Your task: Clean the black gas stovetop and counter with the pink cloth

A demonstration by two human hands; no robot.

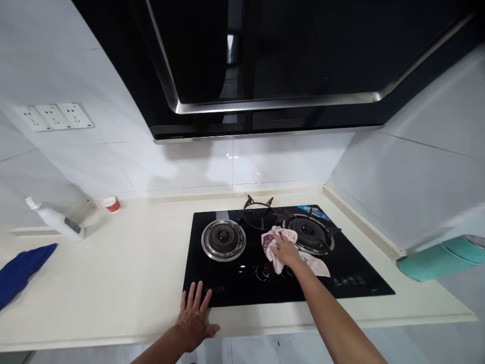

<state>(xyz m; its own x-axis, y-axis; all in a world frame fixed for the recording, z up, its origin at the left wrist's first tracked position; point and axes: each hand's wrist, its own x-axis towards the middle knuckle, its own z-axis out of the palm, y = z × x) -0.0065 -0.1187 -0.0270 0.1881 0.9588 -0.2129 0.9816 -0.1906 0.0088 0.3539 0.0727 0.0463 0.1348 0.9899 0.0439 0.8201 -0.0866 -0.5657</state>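
Observation:
A pale pink cloth (317, 265) with a purple print lies bunched on the black glass gas hob (235, 283). My right hand (285, 249) presses down on it, fingers curled into the fabric, between the two burners. One end of the cloth trails toward the hob's right front and partly covers the control knobs (264, 272). My left hand (194, 318) lies flat with fingers spread, across the front left corner of the hob and the counter edge. The left burner (223, 239) has no pan support on it. A black pan support (260, 216) stands behind, between the burners.
Overhead hangs a black range hood (265, 116). On the cream counter (132, 273) are a white spray bottle (56, 220), a red and white paper cup (112, 204) and a blue cloth (22, 270). A green cylindrical container (435, 260) is at the right.

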